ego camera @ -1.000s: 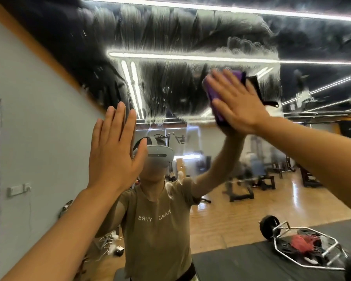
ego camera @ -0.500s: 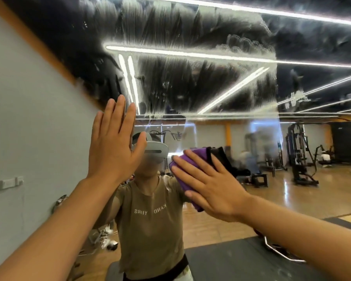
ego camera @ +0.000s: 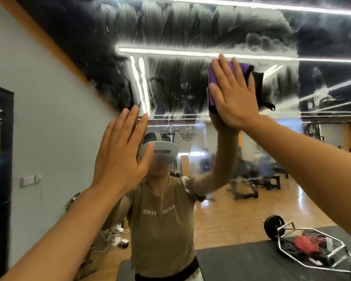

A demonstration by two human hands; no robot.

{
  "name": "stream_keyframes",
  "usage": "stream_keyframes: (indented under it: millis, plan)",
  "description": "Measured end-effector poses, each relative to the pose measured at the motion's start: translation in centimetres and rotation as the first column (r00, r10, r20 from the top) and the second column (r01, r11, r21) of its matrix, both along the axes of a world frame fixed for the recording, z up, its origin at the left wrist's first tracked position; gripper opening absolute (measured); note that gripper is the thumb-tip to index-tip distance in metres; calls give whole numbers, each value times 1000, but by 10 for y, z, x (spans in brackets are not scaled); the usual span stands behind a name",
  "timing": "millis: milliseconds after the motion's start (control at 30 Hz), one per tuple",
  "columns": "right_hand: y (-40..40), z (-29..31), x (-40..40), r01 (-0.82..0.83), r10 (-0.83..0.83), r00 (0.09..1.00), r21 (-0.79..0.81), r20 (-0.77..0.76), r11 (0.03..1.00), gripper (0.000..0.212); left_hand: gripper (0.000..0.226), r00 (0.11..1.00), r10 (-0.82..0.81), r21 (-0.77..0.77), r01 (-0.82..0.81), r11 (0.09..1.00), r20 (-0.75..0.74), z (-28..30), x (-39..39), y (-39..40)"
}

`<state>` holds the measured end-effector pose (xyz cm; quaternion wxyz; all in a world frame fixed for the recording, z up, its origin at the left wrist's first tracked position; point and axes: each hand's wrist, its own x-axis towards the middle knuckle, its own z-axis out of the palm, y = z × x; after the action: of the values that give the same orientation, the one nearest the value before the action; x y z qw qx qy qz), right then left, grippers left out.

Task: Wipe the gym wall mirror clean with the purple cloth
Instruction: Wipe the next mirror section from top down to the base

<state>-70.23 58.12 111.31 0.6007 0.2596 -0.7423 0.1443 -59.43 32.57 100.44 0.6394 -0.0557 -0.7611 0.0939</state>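
The wall mirror [ego camera: 180, 88] fills the view, its upper part covered in whitish streaky smears. My right hand [ego camera: 234, 94] lies flat with straight fingers, pressing the purple cloth [ego camera: 213, 86] against the glass high up at centre right; most of the cloth is hidden under the palm, and a dark edge with a loop hangs out at its right. My left hand [ego camera: 120, 153] rests flat on the mirror lower and to the left, fingers straight, holding nothing. My reflection in a tan shirt stands behind both hands.
A grey wall with a switch plate [ego camera: 28, 180] and a dark door frame [ego camera: 5, 159] shows at the left. Reflected in the glass are a wooden floor, benches, a black mat and a hex bar with a weight plate [ego camera: 274, 227].
My right hand has swept the cloth from chest height back up to the upper right of the mirror, after coming down from there a second ago. The left hand stays planted.
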Motion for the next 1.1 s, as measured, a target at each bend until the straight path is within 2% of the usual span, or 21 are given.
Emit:
stream_keyframes:
  millis: [133,200,267,333,433,467,533,667,767,833,900,967,1100]
  plan:
    - [-20,-88,12,13,19,990,224,-140,974,59,68,1000,-10,-8,10,1000,-7,0,-1,-2]
    - [-27,-148,17,63,23,977,388,-211,920,58,67,1000,-21,-7,21,1000,-11,-2,-3,-1]
    - [-23,-183,17,97,44,966,514,-255,852,57,67,1000,-20,-14,20,1000,-15,-3,-3,-1]
    - [-15,-182,15,96,83,961,600,-263,794,56,68,1000,-8,-23,8,1000,-2,-3,-2,-3]
    - [-6,-148,9,112,133,951,712,-279,693,54,68,1000,4,-41,-3,999,24,-1,-1,-9]
    - [-5,-133,6,113,135,949,706,-286,699,54,68,1000,4,-47,-2,999,31,-1,-1,-10]
    - [-5,-93,-1,104,108,948,613,-299,783,54,68,999,7,-60,-4,998,39,-2,0,-13]
    - [-15,-5,3,31,25,979,270,-203,962,58,67,1000,14,-78,-13,997,13,-5,1,-17]
    - [-27,22,8,-12,15,997,51,-69,999,60,66,1000,7,-70,-6,998,4,-8,2,-20]
    - [-41,7,12,-24,22,996,-13,-82,1000,60,67,1000,2,-69,-2,998,5,-11,3,-22]
    - [-52,-28,17,-32,41,985,51,-169,998,60,67,1000,1,-73,0,997,2,-12,4,-24]
    - [-59,-76,22,-16,71,967,220,-245,975,59,68,1000,-6,-70,6,997,8,-12,4,-25]
    - [-47,-166,24,102,94,941,538,-325,837,58,69,1000,-20,-60,21,998,18,-14,6,-28]
